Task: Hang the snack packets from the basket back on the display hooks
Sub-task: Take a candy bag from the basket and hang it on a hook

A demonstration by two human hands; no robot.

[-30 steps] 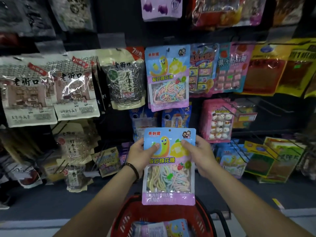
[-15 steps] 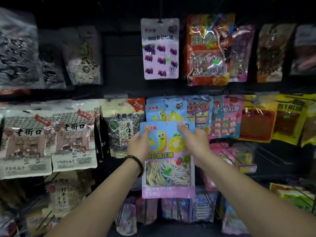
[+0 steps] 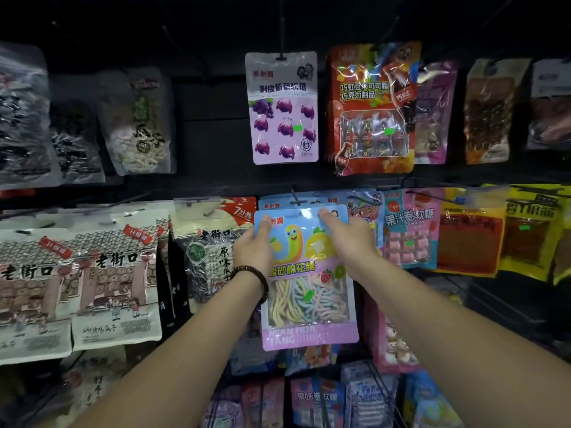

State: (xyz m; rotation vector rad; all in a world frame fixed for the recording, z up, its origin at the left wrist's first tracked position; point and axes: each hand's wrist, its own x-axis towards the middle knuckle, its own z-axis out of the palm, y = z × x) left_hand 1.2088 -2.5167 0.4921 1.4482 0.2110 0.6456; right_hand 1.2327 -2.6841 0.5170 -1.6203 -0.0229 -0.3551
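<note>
Left grip (image 3: 253,247), right grip (image 3: 350,239): pinching candy packet (image 3: 309,307) top corners. Looks not yet hung; hook (image 3: 295,197) at 12 o'clock.

Upper row, centre: lilac grape-gummy bag (image 3: 282,109) hanging upright, red chocolate-candy bag (image 3: 372,109) just right of it, pale seed pouch (image 3: 140,125) well off to the left. Middle row, left: overlapping white sunflower-seed bags (image 3: 117,288) printed with a tiled-roof shop front, then a clear-windowed seed bag (image 3: 210,257); right: pink fruit-roll candy bag (image 3: 409,230) beside yellow packs (image 3: 531,233). Lowest and nearest: blue and pink sweet packets (image 3: 316,403), partly in shadow.
</note>
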